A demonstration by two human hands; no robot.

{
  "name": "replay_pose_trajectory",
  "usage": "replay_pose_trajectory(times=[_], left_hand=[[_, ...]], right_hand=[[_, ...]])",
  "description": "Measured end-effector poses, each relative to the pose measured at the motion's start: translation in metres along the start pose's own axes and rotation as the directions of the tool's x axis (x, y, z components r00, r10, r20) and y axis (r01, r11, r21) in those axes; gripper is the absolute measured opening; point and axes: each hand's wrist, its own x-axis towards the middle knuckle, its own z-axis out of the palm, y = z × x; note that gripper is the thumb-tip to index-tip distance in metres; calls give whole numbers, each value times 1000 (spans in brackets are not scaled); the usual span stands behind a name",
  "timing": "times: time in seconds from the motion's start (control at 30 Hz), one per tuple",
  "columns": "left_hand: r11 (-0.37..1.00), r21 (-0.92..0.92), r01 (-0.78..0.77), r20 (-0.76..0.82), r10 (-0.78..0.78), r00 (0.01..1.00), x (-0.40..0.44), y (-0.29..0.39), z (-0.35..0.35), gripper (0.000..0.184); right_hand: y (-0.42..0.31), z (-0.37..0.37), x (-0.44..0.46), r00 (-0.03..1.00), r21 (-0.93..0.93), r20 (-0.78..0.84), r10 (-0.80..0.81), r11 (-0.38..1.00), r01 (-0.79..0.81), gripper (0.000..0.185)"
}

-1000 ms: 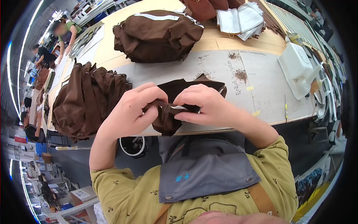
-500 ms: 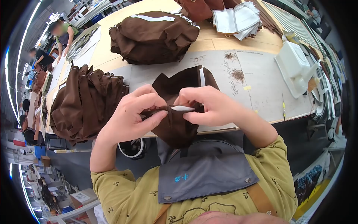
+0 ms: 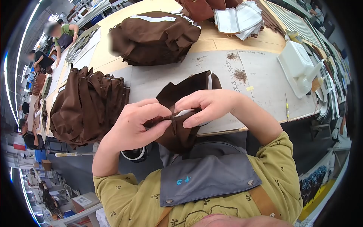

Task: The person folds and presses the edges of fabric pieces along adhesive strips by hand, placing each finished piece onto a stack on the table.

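Note:
A brown fabric piece (image 3: 181, 134) with a white strip along one edge hangs between my hands, over the table's near edge. My left hand (image 3: 145, 123) pinches its upper edge between thumb and fingers. Close beside it, my right hand (image 3: 202, 108) grips the same edge at a white patch (image 3: 184, 112), the thumb lying near the white. Behind my hands the rest of the fabric spreads over the grey table surface. Left of my left hand lies a pile of brown fabric pieces (image 3: 85, 106).
A large brown fabric bundle (image 3: 159, 38) lies at the back. White pieces (image 3: 240, 20) and reddish-brown items (image 3: 198, 9) are behind it. At right are a white container (image 3: 297, 66) and a thin yellow-green tool (image 3: 287, 109). Co-workers stand at far left.
The held fabric has been lifted and opened out from its earlier bunched shape. My right hand has turned, its thumb shifting along the white patch. My left hand keeps its pinch.

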Motion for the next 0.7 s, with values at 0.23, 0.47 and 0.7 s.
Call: replay_pose_trajectory(times=[0.23,0.47,0.7], left_hand=[[1000,-23,17,-64,-19,998,-1,-11,5,15],[992,63,111,-177,-99,979,-2,-9,12,14],[983,27,179,-135,-174,975,-9,-11,17,11]], right_hand=[[-1,12,-4,970,416,-160,183,904,-102,21],[-7,20,-9,909,543,-356,215,840,14,23],[-16,31,-20,818,51,-571,71,997,-52,17]])
